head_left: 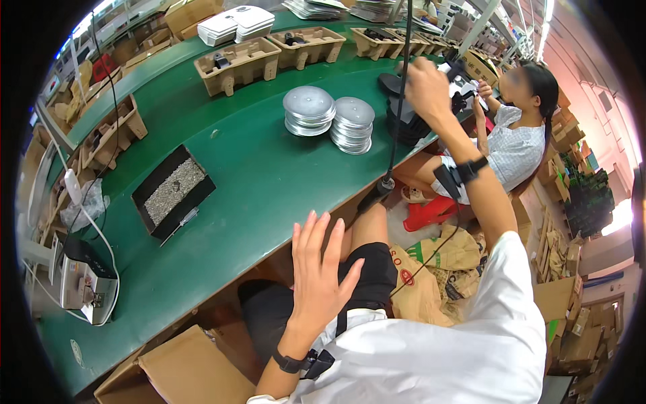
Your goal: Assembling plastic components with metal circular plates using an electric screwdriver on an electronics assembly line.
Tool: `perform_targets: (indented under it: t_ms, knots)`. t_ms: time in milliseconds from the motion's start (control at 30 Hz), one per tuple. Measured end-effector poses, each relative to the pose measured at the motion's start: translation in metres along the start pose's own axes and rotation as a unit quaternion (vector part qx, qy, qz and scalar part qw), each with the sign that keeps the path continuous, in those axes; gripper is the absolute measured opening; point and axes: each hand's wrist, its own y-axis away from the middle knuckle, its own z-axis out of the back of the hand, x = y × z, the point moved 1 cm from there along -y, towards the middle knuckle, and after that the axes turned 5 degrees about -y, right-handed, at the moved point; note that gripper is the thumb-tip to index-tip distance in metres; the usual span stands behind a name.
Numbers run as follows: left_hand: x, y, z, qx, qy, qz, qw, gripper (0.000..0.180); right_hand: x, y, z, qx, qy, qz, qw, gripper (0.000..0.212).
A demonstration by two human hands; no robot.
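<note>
My left hand point(319, 276) is raised over my lap, its fingers stretched and spread, with nothing in it. Above the far right part of the green bench, my right hand point(427, 91) is held with curled fingers; what they hold, if anything, is hidden. It is nearest to a stack of black round parts point(406, 124) and a dark cord point(402, 94) that runs down from above. At the cord's lower end, by the bench edge, hangs a black tool handle point(374, 195) with a metal collar. Two stacks of silver discs point(308, 108) point(352, 122) stand left of the black parts.
A black tray point(145, 195) of small metal pieces lies on the green bench point(249, 182), a pen-like item point(180, 225) beside it. Moulded cardboard trays point(239, 67) line the far side. A co-worker point(515, 135) sits at right. A carton point(198, 367) stands at lower left.
</note>
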Motion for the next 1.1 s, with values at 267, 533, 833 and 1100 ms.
perform_targets:
  t_ms: [267,533,833,1100]
  knots:
    - [0.018,0.023,0.023,-0.021,-0.032,0.054,0.998,0.071,0.025,0.002,-0.077,0.222,0.182,0.034,0.957,0.011]
    - [0.034,0.030,0.034,-0.025,-0.036,0.091,0.995,0.059,0.003,0.031,-0.085,0.203,0.198,0.062,0.957,0.045]
    - [0.038,0.040,0.047,-0.020,-0.055,0.131,0.990,0.050,0.020,0.037,-0.082,0.242,0.204,0.055,0.947,0.045]
    - [0.038,0.052,0.068,-0.054,-0.118,0.172,0.977,0.046,0.050,0.041,-0.071,0.125,0.234,0.137,0.954,0.050]
